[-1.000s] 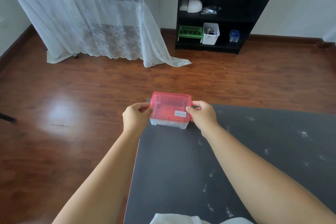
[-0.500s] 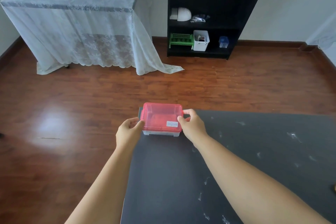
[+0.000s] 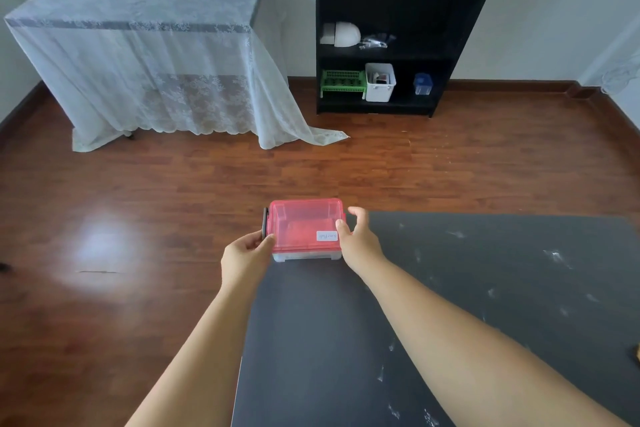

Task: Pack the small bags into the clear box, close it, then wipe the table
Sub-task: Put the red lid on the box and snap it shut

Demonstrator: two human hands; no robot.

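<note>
1. Change since the earlier frame: the view has tipped up, showing more of the far wall; the left hand (image 3: 246,251) has slid from the box's near-left corner to the left latch (image 3: 265,227), and the right hand (image 3: 358,240) has opened slightly at the right edge.
2. Left hand: fingers curled, thumb tip on the near-left corner of the lid (image 3: 304,225), fingertips at the lower end of the dark latch, which stands out from the left wall. Whether it pinches the latch cannot be told.
3. Right hand: partly open, thumb resting on the lid beside the white label (image 3: 326,236), fingers spread around the right end wall; a loose hold on the box, not a closed fist.
4. Box (image 3: 306,256): clear base under a red see-through lid, lid seated on top. It rests on the far-left corner of the table (image 3: 450,288). Contents cannot be made out through the lid.
5. Table: dark top, scattered with pale specks (image 3: 556,256) toward the right and the near side.
6. Floor (image 3: 173,201): reddish wood, with a bright glare patch at left.
7. Far left: a side table draped in white lace cloth (image 3: 156,62), carrying frames and a vase.
8. Far centre: a black shelf (image 3: 398,28) holding a green rack (image 3: 343,80), a white bin (image 3: 380,82) and small bottles.
</note>
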